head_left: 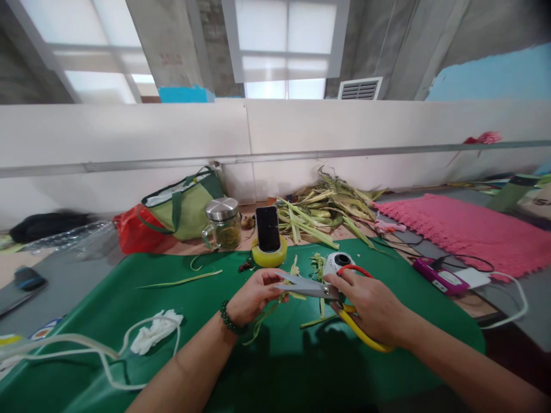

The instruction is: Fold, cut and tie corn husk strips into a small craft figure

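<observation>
My right hand [373,304] is closed around scissors [316,287] with a red upper handle and a yellow lower handle, their grey blades pointing left. My left hand [253,295], with a dark bead bracelet on the wrist, pinches a pale green leaf strip [263,320] right at the blade tips; the strip trails down and left over the green mat [142,298]. More leaf scraps lie just beyond the scissors, near a small white round device [338,261].
A phone [267,228] stands in a yellow tape roll. Behind are a lidded glass jar [222,223], a green bag [185,203], a red bag, a pile of leaves [321,212] and a pink mat [465,226]. A white cord [99,350] lies left.
</observation>
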Motion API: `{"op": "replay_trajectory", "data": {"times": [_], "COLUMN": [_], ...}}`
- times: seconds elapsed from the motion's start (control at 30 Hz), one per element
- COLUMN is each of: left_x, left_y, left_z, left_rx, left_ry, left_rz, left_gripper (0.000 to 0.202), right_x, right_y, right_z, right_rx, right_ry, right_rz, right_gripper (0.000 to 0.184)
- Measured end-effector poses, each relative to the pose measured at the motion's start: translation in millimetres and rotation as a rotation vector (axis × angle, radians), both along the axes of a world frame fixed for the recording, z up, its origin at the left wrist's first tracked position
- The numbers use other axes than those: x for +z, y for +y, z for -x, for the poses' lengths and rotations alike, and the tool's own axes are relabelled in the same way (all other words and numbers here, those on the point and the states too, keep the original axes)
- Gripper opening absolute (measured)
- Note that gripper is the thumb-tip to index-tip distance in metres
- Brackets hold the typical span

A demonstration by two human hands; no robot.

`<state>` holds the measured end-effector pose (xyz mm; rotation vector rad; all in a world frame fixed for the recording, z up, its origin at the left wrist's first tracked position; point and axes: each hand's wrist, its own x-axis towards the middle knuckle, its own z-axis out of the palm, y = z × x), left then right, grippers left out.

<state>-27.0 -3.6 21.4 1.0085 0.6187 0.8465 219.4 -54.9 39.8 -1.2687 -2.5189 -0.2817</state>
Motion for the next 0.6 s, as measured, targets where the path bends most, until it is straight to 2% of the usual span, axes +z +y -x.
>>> {"op": "replay_trajectory", "data": {"times": [0.17, 0.27, 0.33, 0.47, 0.6], "left_x": [5.5, 8.6, 9.4, 7.8, 6.8], "left_y": [-1.3, -2.9, -4.1, -6.2, -8.7], "left_z": [1.6, 1.2, 0.5, -0.7, -2.8], "left_rx": [0.004, 0.009, 0.009, 0.016, -0.067], "left_ry": [0.047, 0.02, 0.003, 0.006, 0.114], "left_rz": [-0.012, -0.026, -0.034, -0.077, -0.146], "left_gripper": [0.032, 0.033, 0.032, 0.032, 0.031], "right_x": [3.5, 6.1, 6.7, 6.6, 6.0], "right_y": [-3.5, -3.3, -1.8, 1.4, 4.6], "right_z": [-2.7, -6.2, -8.3, -4.0, 19.2], "right_rx": [0.01, 0.013, 0.003, -0.006, 0.087], "right_ry": [-0.011, 0.08, 0.262, 0.769, 1.032], "right_rz": [0.037, 0.096, 0.169, 0.343, 0.47], "right_gripper": [0.03, 0.034, 0.03, 0.017, 0.026]}}
